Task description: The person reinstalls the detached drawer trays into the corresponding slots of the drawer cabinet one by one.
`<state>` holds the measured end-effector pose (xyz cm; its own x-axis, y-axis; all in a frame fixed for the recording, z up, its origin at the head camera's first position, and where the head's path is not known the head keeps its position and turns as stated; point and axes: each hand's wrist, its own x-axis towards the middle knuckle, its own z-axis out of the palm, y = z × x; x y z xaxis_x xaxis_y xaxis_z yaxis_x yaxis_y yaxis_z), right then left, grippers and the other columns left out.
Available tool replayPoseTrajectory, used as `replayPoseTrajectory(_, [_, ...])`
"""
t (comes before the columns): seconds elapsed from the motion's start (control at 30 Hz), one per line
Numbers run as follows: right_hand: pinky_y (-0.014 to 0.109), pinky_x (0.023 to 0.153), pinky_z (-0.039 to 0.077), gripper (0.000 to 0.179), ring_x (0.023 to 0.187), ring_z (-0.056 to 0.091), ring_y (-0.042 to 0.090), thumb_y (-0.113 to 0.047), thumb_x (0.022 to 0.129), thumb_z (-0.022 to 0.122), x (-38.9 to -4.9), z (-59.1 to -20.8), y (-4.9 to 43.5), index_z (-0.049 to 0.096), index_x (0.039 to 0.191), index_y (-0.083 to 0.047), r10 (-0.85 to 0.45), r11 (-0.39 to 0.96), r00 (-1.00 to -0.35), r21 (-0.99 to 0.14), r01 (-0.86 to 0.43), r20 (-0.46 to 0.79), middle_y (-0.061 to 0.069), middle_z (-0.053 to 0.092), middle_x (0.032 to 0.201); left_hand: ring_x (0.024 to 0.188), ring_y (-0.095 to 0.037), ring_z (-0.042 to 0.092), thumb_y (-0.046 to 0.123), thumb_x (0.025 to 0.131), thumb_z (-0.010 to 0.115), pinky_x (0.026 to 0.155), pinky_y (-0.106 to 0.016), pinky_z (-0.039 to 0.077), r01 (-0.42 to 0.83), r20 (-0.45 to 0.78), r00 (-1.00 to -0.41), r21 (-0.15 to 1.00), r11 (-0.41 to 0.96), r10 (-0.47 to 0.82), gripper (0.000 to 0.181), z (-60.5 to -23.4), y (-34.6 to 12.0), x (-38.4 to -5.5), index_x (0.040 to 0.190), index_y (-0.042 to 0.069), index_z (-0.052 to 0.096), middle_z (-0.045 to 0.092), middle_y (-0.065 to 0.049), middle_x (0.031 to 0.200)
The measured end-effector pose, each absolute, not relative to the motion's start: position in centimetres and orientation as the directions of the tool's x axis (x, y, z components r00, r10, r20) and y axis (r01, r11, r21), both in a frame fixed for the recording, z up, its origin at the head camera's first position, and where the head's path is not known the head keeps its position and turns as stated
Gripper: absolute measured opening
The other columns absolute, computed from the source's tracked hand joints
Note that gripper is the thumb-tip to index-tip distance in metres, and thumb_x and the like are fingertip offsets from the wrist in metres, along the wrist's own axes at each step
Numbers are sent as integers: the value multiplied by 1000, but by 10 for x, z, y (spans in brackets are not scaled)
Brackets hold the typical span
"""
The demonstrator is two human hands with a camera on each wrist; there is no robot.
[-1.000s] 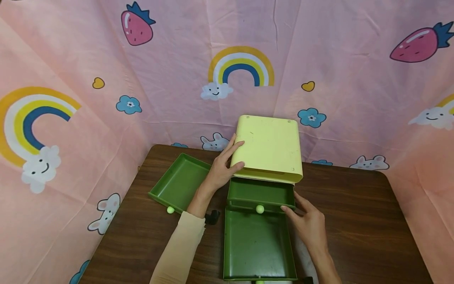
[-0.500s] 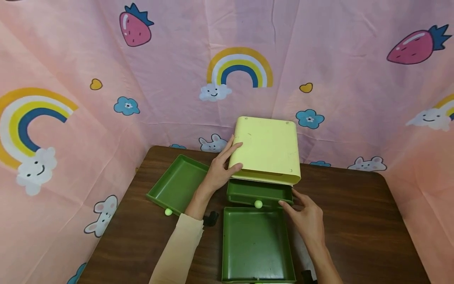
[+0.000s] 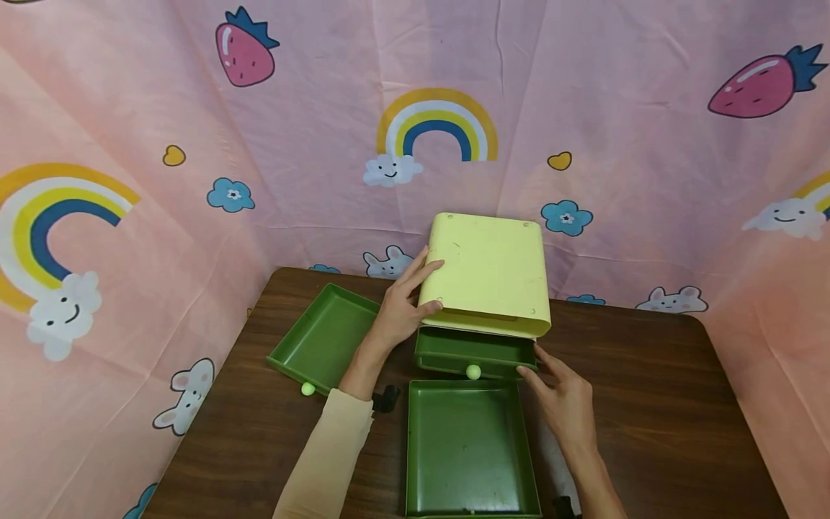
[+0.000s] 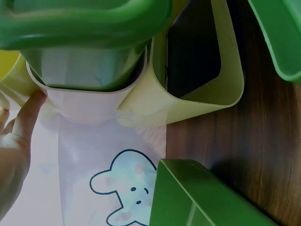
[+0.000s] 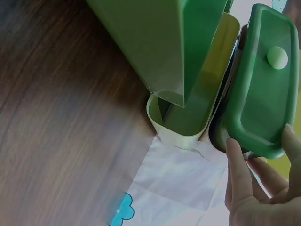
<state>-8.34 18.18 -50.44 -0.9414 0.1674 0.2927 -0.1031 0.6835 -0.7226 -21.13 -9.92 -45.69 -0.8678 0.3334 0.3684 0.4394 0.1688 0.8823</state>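
Observation:
A pale yellow drawer casing (image 3: 486,267) tops the stack at the back of the table, its front slot bare of a drawer. My left hand (image 3: 398,310) lies along its left side, fingers mostly straight, thumb and a fingertip on the top. Below it, a green drawer (image 3: 447,362) with a round light-green knob (image 5: 277,57) sits partly inside a pinkish-white casing (image 4: 89,106). My right hand (image 3: 567,400) pinches that drawer's right front corner, thumb on the front and fingers along the side. Under this casing, another yellow casing (image 5: 178,137) stands with an open front.
One loose green drawer (image 3: 463,447) lies on the wooden table (image 3: 655,425) right in front of the stack. Another green drawer (image 3: 327,335) lies turned at an angle on the left, by my left forearm. A patterned pink cloth (image 3: 454,194) hangs close behind the stack.
The drawer in my right hand has moved back, deeper into its casing, and my right hand went with it. Lately my right thumb has slid slightly right. My left hand stays in place.

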Motion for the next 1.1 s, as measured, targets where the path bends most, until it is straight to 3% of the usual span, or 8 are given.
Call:
replayPoseTrajectory(0.2, [53, 79, 55, 48, 99, 69, 35, -24, 81, 84, -88, -502, 182, 71, 125, -9, 213, 667, -926, -739, -96, 313, 13, 72, 115, 142, -28, 38, 80, 73, 58, 93, -46, 53, 452, 386, -879, 862, 229, 280, 94, -472, -99, -223, 145, 19, 55, 25, 2, 163])
replayPoseTrajectory(0.33, [54, 83, 53, 48, 102, 68, 36, -27, 80, 85, -90, -502, 182, 72, 123, -10, 231, 654, -923, -752, -85, 306, 13, 72, 113, 142, -24, 37, 81, 76, 58, 94, -46, 53, 452, 387, -881, 857, 246, 271, 89, -471, -100, -223, 145, 25, 55, 26, 6, 162])
replayPoseTrajectory(0.6, [37, 66, 57, 47, 82, 71, 21, -31, 80, 85, -92, -503, 181, 72, 122, -13, 276, 643, -926, -766, -20, 256, 7, 74, 98, 144, -24, 34, 79, 77, 58, 95, -45, 52, 438, 370, -887, 864, 248, 277, 86, -472, -99, -223, 145, 26, 55, 24, 8, 162])
replayPoseTrajectory(0.77, [28, 69, 54, 57, 83, 68, 17, -35, 80, 84, -97, -501, 181, 63, 129, -13, 305, 620, -928, -784, 25, 211, 4, 71, 101, 145, -27, 33, 78, 77, 59, 96, -48, 51, 444, 381, -881, 870, 214, 279, 89, -471, -99, -223, 145, 21, 54, 23, 3, 163])
replayPoseTrajectory(0.93, [28, 67, 52, 63, 81, 66, 16, -35, 78, 86, -100, -501, 181, 60, 131, -13, 323, 620, -921, -784, 32, 218, 3, 68, 106, 144, -31, 33, 73, 78, 63, 93, -52, 52, 461, 405, -870, 871, 172, 282, 88, -472, -99, -222, 144, 15, 55, 22, -2, 163])
replayPoseTrajectory(1.1, [29, 67, 51, 66, 85, 64, 16, -32, 79, 86, -105, -503, 181, 59, 135, -10, 314, 631, -918, -775, 13, 241, 5, 63, 117, 143, -23, 36, 75, 78, 61, 93, -43, 53, 444, 386, -882, 873, 204, 270, 85, -474, -98, -221, 144, 21, 56, 24, 3, 162])
